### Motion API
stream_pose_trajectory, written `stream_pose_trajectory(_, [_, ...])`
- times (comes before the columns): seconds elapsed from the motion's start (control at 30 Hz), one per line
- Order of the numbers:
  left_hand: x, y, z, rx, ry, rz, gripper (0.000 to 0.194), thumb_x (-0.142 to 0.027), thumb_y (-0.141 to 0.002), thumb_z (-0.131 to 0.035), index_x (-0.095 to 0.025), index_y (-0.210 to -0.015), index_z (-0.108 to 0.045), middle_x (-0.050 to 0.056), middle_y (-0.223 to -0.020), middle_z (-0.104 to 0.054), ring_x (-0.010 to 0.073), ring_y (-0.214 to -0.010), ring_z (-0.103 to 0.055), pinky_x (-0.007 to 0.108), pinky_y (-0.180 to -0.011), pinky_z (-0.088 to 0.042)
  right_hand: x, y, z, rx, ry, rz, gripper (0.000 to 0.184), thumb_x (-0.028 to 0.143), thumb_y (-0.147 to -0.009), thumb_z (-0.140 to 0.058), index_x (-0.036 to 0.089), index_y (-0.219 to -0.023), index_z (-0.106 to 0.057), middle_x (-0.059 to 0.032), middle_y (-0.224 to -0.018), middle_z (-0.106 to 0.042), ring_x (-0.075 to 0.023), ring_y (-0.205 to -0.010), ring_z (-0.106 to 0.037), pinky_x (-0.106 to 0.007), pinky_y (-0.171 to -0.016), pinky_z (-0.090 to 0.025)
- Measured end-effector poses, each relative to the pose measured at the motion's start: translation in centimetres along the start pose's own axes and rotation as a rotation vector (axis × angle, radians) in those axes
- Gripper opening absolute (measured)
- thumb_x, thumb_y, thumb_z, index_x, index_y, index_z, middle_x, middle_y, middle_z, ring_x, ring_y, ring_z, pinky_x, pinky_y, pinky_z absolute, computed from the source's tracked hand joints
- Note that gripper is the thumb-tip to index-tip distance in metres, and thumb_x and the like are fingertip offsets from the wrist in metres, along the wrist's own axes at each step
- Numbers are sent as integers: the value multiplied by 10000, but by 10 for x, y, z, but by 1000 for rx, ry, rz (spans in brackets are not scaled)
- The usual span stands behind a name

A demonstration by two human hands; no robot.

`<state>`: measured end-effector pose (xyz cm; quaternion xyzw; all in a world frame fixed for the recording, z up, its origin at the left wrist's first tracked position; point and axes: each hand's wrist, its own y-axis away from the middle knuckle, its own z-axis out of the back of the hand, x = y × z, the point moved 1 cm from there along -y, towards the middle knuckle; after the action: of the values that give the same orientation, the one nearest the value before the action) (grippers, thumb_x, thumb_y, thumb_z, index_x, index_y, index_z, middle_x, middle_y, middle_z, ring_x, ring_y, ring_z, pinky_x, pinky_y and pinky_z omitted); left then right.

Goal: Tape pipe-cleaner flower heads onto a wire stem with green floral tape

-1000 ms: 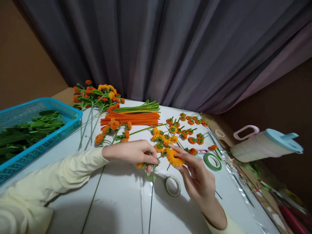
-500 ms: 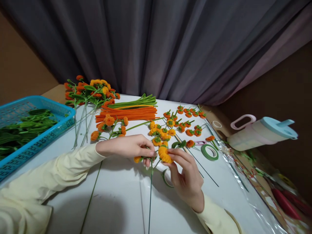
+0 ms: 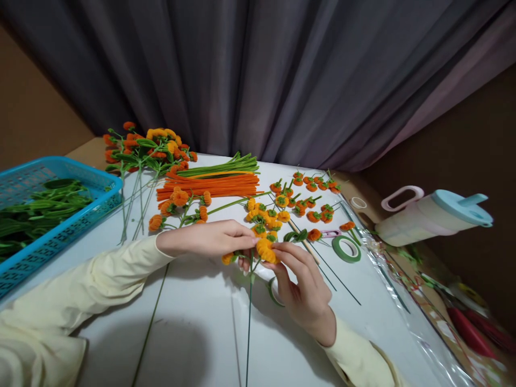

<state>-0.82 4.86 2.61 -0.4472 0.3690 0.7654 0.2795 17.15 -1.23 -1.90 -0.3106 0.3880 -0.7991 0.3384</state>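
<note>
Over the middle of the white table (image 3: 193, 333), my left hand (image 3: 215, 239) is closed on a thin green wire stem (image 3: 249, 322) that runs down toward me. A small yellow-orange flower (image 3: 228, 258) shows under its fingers. My right hand (image 3: 304, 287) pinches a fuzzy yellow-orange pipe-cleaner flower (image 3: 266, 250) close to the left fingertips. Its green stalk meets the wire stem below. Just beyond the hands lies a cluster of yellow flowers (image 3: 258, 215). A roll of green tape (image 3: 276, 292) is partly hidden behind my right hand.
A blue basket (image 3: 108, 196) of green leaves stands left. Finished flower stems (image 3: 141, 148) and orange pipe cleaners (image 3: 217, 185) lie at the back. Orange flower heads (image 3: 314, 216), another green tape roll (image 3: 346, 249) and a tumbler (image 3: 431, 217) are to the right.
My right hand has moved slightly up and left, bringing the yellow-orange flower against the left fingertips. My left hand has stayed nearly in place.
</note>
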Motion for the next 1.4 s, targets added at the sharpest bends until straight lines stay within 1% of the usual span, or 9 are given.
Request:
stream_pose_trajectory(0.23, [-5, 8, -4, -176, 7, -9, 424, -556, -919, -300, -210, -996, -533, 4, -937, -598, 172, -931, -534, 238, -832, -391, 2, -6, 0, 31, -97, 18, 214, 32, -834, -568, 130, -1024, -578, -134, -895, -669, -198, -821, -647, -310, -686, -558])
stream_pose_trajectory(0.4, [0, 10, -5, -69, 17, -68, 386, -564, -913, -346, -246, -1126, -388, -19, -872, -556, 140, -810, -518, 237, -731, -403, 3, -6, 0, 86, -113, 20, 258, 7, -832, -556, 136, -1055, -564, -142, -945, -658, -205, -869, -632, -314, -714, -546])
stream_pose_trajectory(0.57, [-1, 7, -4, -68, -124, -134, 364, -531, -836, -534, -212, -1011, -536, -24, -870, -541, 130, -788, -481, 208, -669, -367, 5, -10, 1, 88, -109, -67, 223, 12, -853, -516, 151, -1021, -559, -125, -927, -649, -195, -899, -625, -302, -752, -531])
stream_pose_trajectory(0.67, [-1, 7, -2, -80, -152, -117, 349, -511, -836, -544, -208, -1007, -561, -32, -852, -538, 123, -762, -473, 202, -651, -353, 5, -14, 7, 109, -168, -155, 133, 102, -842, -601, 155, -958, -563, -104, -878, -638, -194, -835, -625, -293, -724, -520])
stream_pose_trajectory(0.73, [-2, 8, -1, -82, -169, -109, 339, -502, -842, -541, -211, -1014, -559, -36, -836, -533, 116, -734, -462, 196, -624, -340, 3, -16, 13, 172, -228, -241, 103, 164, -816, -661, 164, -872, -574, -68, -799, -632, -181, -748, -619, -277, -674, -505])
stream_pose_trajectory(0.83, [-1, 10, -1, -102, -203, -80, 366, -536, -823, -551, -214, -997, -553, -43, -793, -511, 109, -682, -436, 193, -566, -311, -2, -15, 20, 372, -311, -406, 126, 245, -784, -710, 180, -762, -604, -21, -709, -646, -156, -650, -609, -249, -624, -474])
stream_pose_trajectory(0.97, [-1, 10, -2, -106, -215, -89, 366, -540, -816, -559, -205, -964, -558, -47, -735, -495, 107, -640, -420, 195, -537, -298, -5, -13, 15, 636, -477, -646, 216, 380, -748, -726, 183, -802, -652, -16, -730, -670, -162, -670, -612, -234, -590, -450])
stream_pose_trajectory(1.17, [0, 9, -2, -128, -272, -71, 393, -560, -807, -552, -196, -957, -566, -50, -694, -478, 105, -613, -409, 201, -536, -304, -4, -12, 7, 669, -549, -714, 325, 446, -826, -612, 178, -650, -558, -8, -676, -616, -151, -680, -563, -233, -606, -404])
stream_pose_trajectory(1.4, [-2, 10, -3, -113, -263, -65, 358, -526, -814, -563, -193, -942, -579, -36, -735, -548, 109, -635, -453, 201, -542, -318, -3, -10, 7, 794, -623, -729, 166, 313, -875, -557, 176, -783, -572, -6, -768, -632, -142, -706, -556, -212, -586, -384])
